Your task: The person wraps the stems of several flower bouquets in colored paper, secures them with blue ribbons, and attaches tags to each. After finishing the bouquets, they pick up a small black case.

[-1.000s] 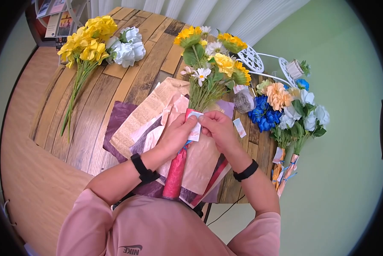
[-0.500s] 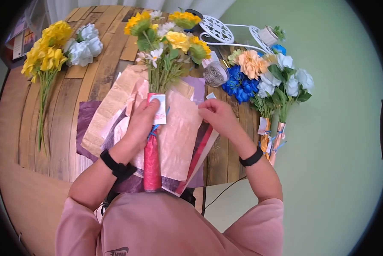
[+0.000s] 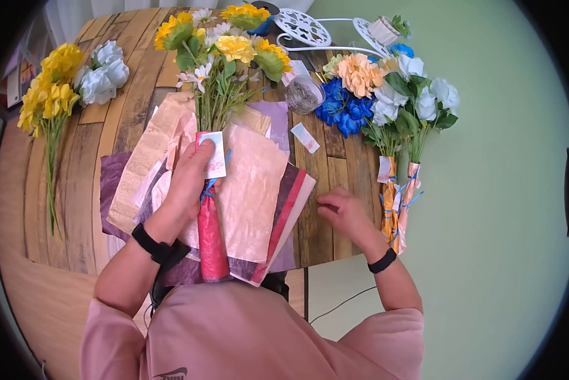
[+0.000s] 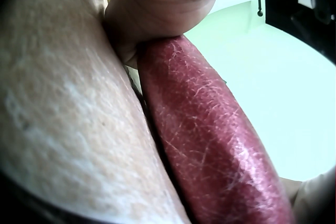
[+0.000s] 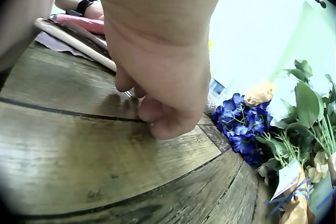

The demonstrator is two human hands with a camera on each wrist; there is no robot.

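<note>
A bouquet of yellow sunflowers and white daisies (image 3: 224,54) stands out above a red wrapped handle (image 3: 213,240), tied with blue ribbon (image 3: 208,187). My left hand (image 3: 188,177) grips the wrapped stems, its thumb on a small white card (image 3: 215,155) at the top of the wrap. In the left wrist view the red wrap (image 4: 205,134) runs down from under the curled fingers. To the right of the papers, my right hand (image 3: 347,217) is low over the wooden table (image 3: 319,237), fingers loosely bent with nothing visible in them.
Layered wrapping papers (image 3: 252,190) lie under the bouquet. A second card (image 3: 305,138) is on the table beyond my right hand. Two wrapped bouquets (image 3: 417,120) and blue flowers (image 3: 344,111) lie right; yellow flowers (image 3: 50,88) and white flowers (image 3: 104,73) lie left.
My right hand has come off the card on the wrap and moved right and down toward the table's near edge. My left hand keeps its grip on the bouquet.
</note>
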